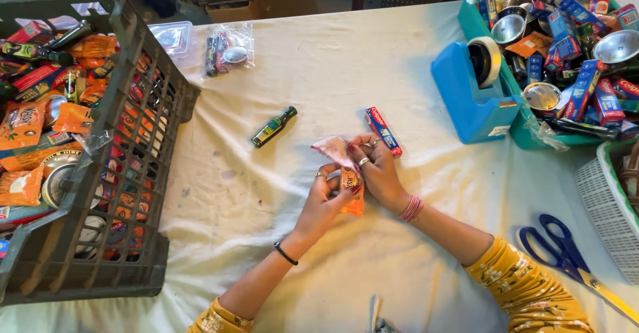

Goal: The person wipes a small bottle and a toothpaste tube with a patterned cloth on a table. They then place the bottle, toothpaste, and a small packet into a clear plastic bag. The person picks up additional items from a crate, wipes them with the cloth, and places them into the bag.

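One pair of blue scissors [566,256] nearest, two hands [353,180] together gripping one orange sachet [353,196], one small bottle [273,127] beyond

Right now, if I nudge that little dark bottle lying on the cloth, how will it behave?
The small bottle lies on its side, so it would probably roll rather than slide. It looks light for its size. The tablecloth is wrinkled, which may stop it soon. If it is glass, it could be fragile.

Both forearms are extended from six o'clock toward twelve, converging at centre. The left hand [324,196] and right hand [378,166] are held touching, fingers curled and pinched shut; rings and wrist bands are worn.
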